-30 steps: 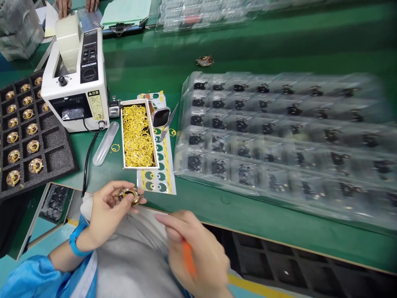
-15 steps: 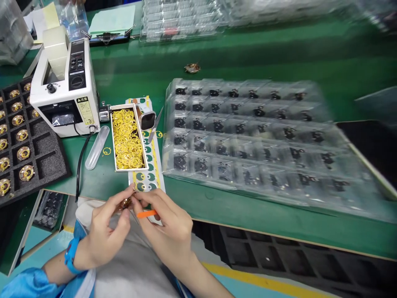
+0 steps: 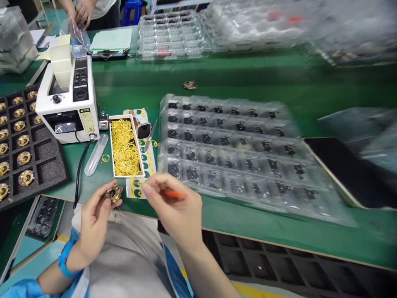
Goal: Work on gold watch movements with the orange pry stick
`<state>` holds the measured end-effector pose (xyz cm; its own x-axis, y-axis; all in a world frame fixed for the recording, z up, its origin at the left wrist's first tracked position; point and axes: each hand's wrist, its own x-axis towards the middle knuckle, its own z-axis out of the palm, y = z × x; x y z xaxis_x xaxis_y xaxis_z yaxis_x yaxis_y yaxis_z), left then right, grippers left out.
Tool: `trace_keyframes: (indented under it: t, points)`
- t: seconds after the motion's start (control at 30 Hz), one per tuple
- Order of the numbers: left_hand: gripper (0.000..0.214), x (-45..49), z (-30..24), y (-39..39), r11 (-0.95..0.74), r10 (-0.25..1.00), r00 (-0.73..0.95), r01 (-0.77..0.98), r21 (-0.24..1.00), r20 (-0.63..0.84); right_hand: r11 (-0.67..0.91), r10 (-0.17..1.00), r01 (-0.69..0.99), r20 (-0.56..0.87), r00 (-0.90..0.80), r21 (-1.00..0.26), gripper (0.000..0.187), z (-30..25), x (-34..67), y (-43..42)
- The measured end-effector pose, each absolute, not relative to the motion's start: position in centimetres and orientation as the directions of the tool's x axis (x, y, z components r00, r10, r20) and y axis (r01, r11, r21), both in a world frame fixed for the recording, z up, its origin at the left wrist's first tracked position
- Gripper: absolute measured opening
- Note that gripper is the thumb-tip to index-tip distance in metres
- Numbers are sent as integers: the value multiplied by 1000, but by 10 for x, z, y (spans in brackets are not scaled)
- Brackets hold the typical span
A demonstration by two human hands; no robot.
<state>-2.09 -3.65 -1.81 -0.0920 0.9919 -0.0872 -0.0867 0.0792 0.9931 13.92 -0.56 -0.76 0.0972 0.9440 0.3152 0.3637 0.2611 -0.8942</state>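
My left hand (image 3: 96,221), with a blue band at the wrist, pinches a round gold-coloured mechanical part (image 3: 113,193) by its rim. The part is tilted, its dark centre facing up. My right hand (image 3: 175,207) is raised to the right of it, fingers curled around a slim orange tool (image 3: 173,194). Most of that tool is hidden, and its tip is blurred. Just beyond my hands stands an open white box (image 3: 142,163) full of thin yellow rings (image 3: 125,145). Partly under the box lies a sheet of yellow ring stickers (image 3: 132,192).
Left are a tape dispenser (image 3: 66,99) and a black foam tray (image 3: 51,176) of gold parts. A clear tray (image 3: 229,192) of small dark parts covers the right side. A smartwatch (image 3: 143,130), a pointed metal tool (image 3: 151,134) and a clear plastic piece (image 3: 96,155) lie nearby. A co-worker's hands (image 3: 81,10) show behind.
My hands have come apart. The right hand has moved right and up with the orange tool, while the left has drawn slightly left, keeping the gold part. The view has tilted up.
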Motion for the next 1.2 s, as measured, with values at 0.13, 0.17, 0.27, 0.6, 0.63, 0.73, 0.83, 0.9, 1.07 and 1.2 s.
trace_keyframes:
  t: [0.13,0.17,0.27,0.6,0.63,0.73,0.83,0.9,1.07,1.2]
  points:
    - [28,-25,-20,-35,138,977,-145,-142,980,-159,234,937,688,348,30,-687,23,-16,135,18]
    - [29,-26,-21,-34,154,974,-145,-153,976,-176,238,936,718,352,11,-654,20,-18,134,21]
    - [29,-34,-25,-32,185,969,-131,-186,965,-211,266,927,769,372,-39,-582,21,-21,141,19]
    - [38,-58,-25,-21,317,920,-135,-299,900,-369,8,914,956,389,112,-293,27,-14,300,83]
    - [37,-58,-24,-21,324,920,-117,-304,896,-373,7,929,967,359,88,-255,29,-13,313,95]
    - [35,-55,-23,-24,347,924,-51,-303,888,-379,80,969,985,243,-41,-153,33,-8,335,129]
    - [37,-53,-22,-28,358,920,-52,-292,887,-388,164,976,983,159,-151,-77,33,-1,338,154]
    - [38,-52,-23,-30,353,917,-77,-301,886,-392,195,972,980,140,-188,-39,33,5,335,166]
    - [37,-54,-24,-32,351,911,-92,-342,872,-403,286,954,958,95,-286,14,29,18,318,185]
    - [38,-55,-24,-33,354,906,-102,-353,866,-411,377,926,926,27,-377,30,28,18,297,189]
